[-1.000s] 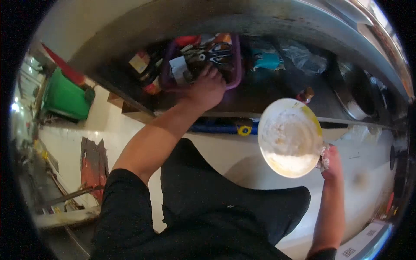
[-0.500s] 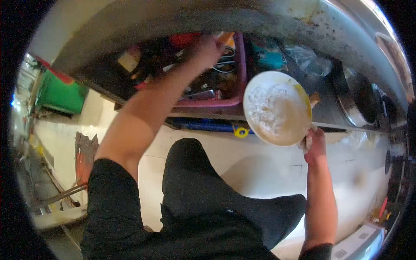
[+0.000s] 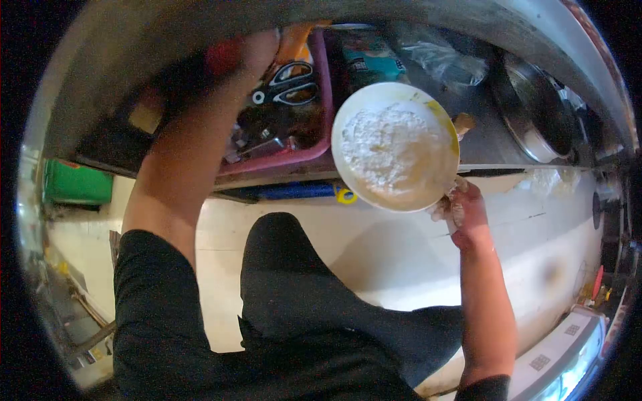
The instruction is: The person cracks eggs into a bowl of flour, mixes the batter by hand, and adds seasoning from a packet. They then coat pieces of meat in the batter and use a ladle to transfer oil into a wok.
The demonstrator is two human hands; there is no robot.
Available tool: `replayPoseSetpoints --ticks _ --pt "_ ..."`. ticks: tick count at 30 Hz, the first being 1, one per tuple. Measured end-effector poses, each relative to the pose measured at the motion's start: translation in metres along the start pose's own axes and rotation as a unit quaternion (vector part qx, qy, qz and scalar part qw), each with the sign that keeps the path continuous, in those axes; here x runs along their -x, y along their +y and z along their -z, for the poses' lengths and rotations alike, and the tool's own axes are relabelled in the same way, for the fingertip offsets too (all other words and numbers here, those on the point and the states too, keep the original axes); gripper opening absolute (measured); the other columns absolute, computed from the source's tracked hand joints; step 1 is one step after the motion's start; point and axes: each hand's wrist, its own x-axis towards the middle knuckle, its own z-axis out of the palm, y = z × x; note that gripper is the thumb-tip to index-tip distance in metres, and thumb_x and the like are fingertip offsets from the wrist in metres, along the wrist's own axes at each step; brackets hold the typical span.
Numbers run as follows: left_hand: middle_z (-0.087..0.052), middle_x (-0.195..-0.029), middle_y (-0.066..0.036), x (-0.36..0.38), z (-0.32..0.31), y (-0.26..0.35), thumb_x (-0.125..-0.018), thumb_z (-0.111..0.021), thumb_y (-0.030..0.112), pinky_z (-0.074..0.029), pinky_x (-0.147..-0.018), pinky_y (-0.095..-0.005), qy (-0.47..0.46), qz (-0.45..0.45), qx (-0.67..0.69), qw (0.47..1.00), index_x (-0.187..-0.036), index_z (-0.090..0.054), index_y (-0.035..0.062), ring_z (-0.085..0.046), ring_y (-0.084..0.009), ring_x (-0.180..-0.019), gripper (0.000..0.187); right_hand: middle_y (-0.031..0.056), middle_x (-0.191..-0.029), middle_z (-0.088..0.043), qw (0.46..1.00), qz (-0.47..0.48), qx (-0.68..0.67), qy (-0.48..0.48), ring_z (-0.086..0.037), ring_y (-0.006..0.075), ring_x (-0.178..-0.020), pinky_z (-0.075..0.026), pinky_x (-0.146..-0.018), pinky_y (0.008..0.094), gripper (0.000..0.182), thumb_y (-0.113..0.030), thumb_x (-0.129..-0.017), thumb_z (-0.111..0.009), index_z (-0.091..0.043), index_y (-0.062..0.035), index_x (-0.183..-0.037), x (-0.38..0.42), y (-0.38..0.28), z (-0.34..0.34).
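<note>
My right hand (image 3: 465, 208) grips the lower right rim of a pale bowl (image 3: 447, 175) with a yellow patch on its edge. White powder (image 3: 388, 144) that looks like flour lies in the bowl, and white residue coats my fingers. The bowl is tilted towards me in front of a low shelf. My left hand (image 3: 259, 52) reaches deep into the shelf over a pink tray (image 3: 324, 113), beside an orange item (image 3: 296, 41). Its fingers are dark and blurred, so any grip is hidden. Dark-handled scissors (image 3: 294, 83) lie in the tray.
A teal packet (image 3: 374, 59), a clear plastic bag (image 3: 448, 65) and a large metal pan (image 3: 535, 113) rest on the shelf. A counter edge (image 3: 200, 33) overhangs it. Below hangs a blue roll (image 3: 294, 192) with a yellow ring. A green bin (image 3: 79, 182) stands left.
The view has shifted, so the shelf and tray appear further left. My left hand has moved left past the orange item. The bowl stays in my right hand, slightly higher and further left.
</note>
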Motion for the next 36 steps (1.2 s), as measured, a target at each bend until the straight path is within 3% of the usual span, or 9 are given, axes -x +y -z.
replayPoseSetpoints --ticks 4,6,8,17,22,24,26,28,36 --pt "-0.062 -0.095 -0.017 0.008 0.052 -0.017 -0.082 -0.054 0.017 -0.047 -0.079 -0.0453 0.055 -0.008 -0.099 0.994 -0.099 -0.061 0.0043 -0.060 -0.0357 -0.087 0.022 0.0028 -0.084 -0.060 0.995 0.083 -0.054 0.016 -0.056 0.0128 -0.068 -0.045 -0.057 0.0273 0.029 -0.023 -0.081 -0.057 -0.057 -0.0028 -0.101 -0.008 0.006 0.004" --pt "-0.063 -0.089 -0.019 0.015 0.079 -0.017 -0.078 -0.052 0.011 -0.049 -0.073 -0.0457 -0.241 -0.018 -0.285 0.927 -0.095 -0.061 0.0019 -0.061 -0.0353 -0.079 0.021 0.0026 -0.084 -0.060 0.994 0.089 -0.066 0.018 -0.056 0.0133 -0.068 -0.046 -0.059 0.0290 0.029 -0.023 -0.078 -0.057 -0.058 -0.0053 -0.102 -0.012 0.006 0.003" --pt "-0.063 -0.085 -0.019 0.029 0.113 -0.016 -0.076 -0.052 0.009 -0.050 -0.070 -0.0456 -0.251 -0.038 -0.268 0.929 -0.093 -0.061 -0.0002 -0.062 -0.0341 -0.076 0.022 0.0033 -0.088 -0.060 0.986 0.126 -0.107 0.025 -0.056 0.0134 -0.069 -0.047 -0.062 0.0291 0.031 -0.023 -0.079 -0.058 -0.056 -0.0049 -0.105 -0.013 0.016 0.003" --pt "-0.059 -0.082 -0.022 0.059 0.235 0.063 -0.090 -0.051 0.014 -0.047 -0.066 -0.0402 -0.038 -0.044 -0.027 0.998 -0.097 -0.057 0.0006 -0.054 -0.0438 -0.073 0.017 0.0113 -0.103 -0.060 0.982 0.073 -0.157 0.076 -0.060 0.0201 -0.086 -0.050 -0.071 0.0326 0.036 -0.015 -0.087 -0.056 -0.047 0.0017 -0.118 0.022 0.036 0.012" --pt "-0.060 -0.079 -0.012 0.059 0.295 0.129 -0.090 -0.048 0.007 -0.045 -0.067 -0.0253 -0.051 0.095 0.211 0.971 -0.103 -0.056 -0.0022 -0.055 -0.0139 -0.067 0.018 0.0133 -0.098 -0.062 0.985 0.111 -0.049 0.120 -0.061 0.0228 -0.085 -0.050 -0.071 0.0306 0.036 -0.012 -0.085 -0.056 -0.048 0.0034 -0.116 0.040 0.035 0.024" --pt "-0.060 -0.081 -0.009 0.059 0.301 0.151 -0.090 -0.047 0.006 -0.044 -0.068 -0.0237 -0.059 0.124 0.263 0.955 -0.102 -0.056 -0.0033 -0.053 -0.0100 -0.071 0.018 0.0115 -0.096 -0.063 0.914 0.170 0.276 0.244 -0.062 0.0248 -0.086 -0.049 -0.071 0.0302 0.034 -0.007 -0.080 -0.056 -0.050 0.0016 -0.113 0.028 0.045 0.036" --pt "-0.060 -0.083 -0.007 0.059 0.308 0.170 -0.090 -0.046 0.005 -0.044 -0.068 -0.0220 -0.067 0.147 0.316 0.935 -0.102 -0.056 -0.0045 -0.051 -0.0061 -0.075 0.018 0.0132 -0.094 -0.063 0.679 0.501 0.483 0.233 -0.060 0.0214 -0.082 -0.047 -0.072 0.0308 0.031 -0.005 -0.074 -0.057 -0.055 0.0008 -0.104 0.000 0.029 0.045" --pt "-0.060 -0.087 -0.007 0.066 0.311 0.185 -0.090 -0.044 0.004 -0.042 -0.070 -0.0209 -0.084 0.193 0.376 0.902 -0.102 -0.055 -0.0056 -0.051 -0.0075 -0.076 0.019 0.0108 -0.091 -0.064 0.903 0.323 0.246 0.141 -0.059 0.0214 -0.079 -0.046 -0.071 0.0308 0.028 -0.007 -0.072 -0.060 -0.055 -0.0017 -0.099 -0.016 -0.013 0.036" --pt "-0.059 -0.095 -0.008 0.090 0.320 0.204 -0.092 -0.042 0.008 -0.042 -0.074 -0.0223 -0.141 0.259 0.407 0.864 -0.107 -0.051 -0.0060 -0.052 -0.0092 -0.082 0.023 0.0101 -0.087 -0.064 0.909 0.324 0.245 0.093 -0.062 0.0237 -0.079 -0.047 -0.070 0.0327 0.028 -0.011 -0.071 -0.066 -0.058 -0.0042 -0.097 -0.113 0.003 0.057"
